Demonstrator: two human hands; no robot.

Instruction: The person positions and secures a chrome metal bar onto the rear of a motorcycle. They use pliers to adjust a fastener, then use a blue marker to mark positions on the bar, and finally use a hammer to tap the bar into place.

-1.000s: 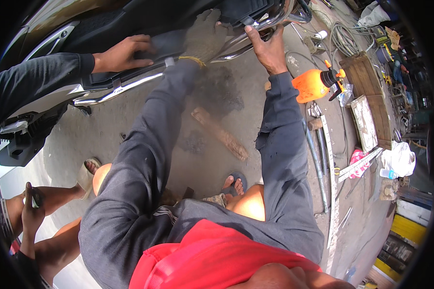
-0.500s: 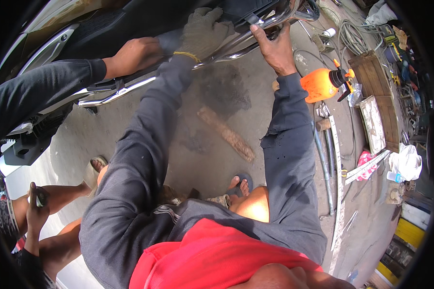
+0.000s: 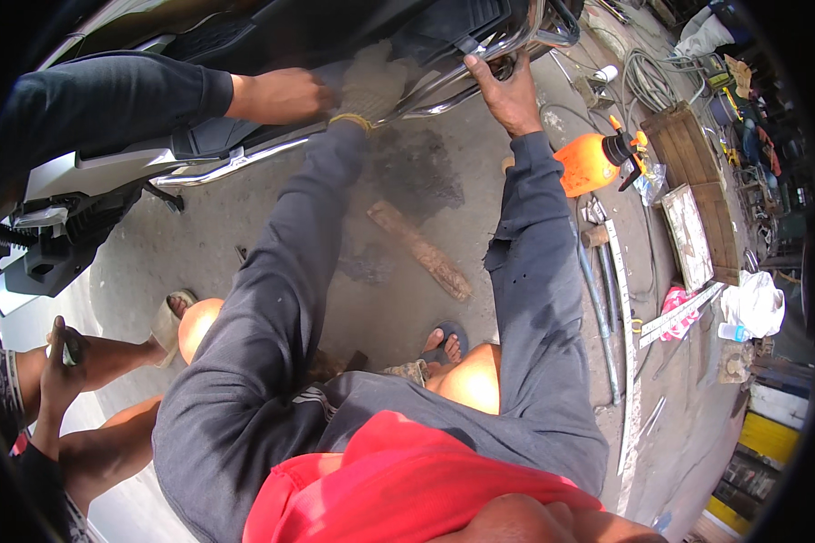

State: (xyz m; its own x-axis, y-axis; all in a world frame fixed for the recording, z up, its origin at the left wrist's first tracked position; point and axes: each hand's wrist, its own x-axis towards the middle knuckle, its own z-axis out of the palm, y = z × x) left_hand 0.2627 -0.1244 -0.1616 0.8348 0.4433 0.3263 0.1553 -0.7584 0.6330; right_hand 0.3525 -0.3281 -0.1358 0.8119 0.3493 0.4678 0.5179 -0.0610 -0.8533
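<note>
My left hand (image 3: 371, 86), in a pale knitted glove with a yellow cuff, lies against the black plastic panel (image 3: 444, 27) of a vehicle. It is smeared by motion, and its fingers cannot be made out. To its right, my bare right hand (image 3: 509, 98) grips a bent chrome tube (image 3: 527, 38), thumb on the near side, the other fingers partly hidden behind it. A co-worker's hand (image 3: 285, 95) reaches in from the left in a dark sleeve, close beside my glove. Along the panel's lower edge runs a chrome rail (image 3: 235, 165).
Right of my right forearm stands an orange pump sprayer (image 3: 590, 165). Beyond it are a wooden crate (image 3: 693, 149), coiled hose (image 3: 652, 77), metal bars (image 3: 596, 299) and a white bag (image 3: 753, 303). A brown rough stick (image 3: 421, 252) lies on the floor; another person's legs (image 3: 109, 362) are at left.
The co-worker's hand has moved right, nearer to my glove. My gloved left hand has shifted slightly and is more blurred. My right hand keeps its hold on the tube.
</note>
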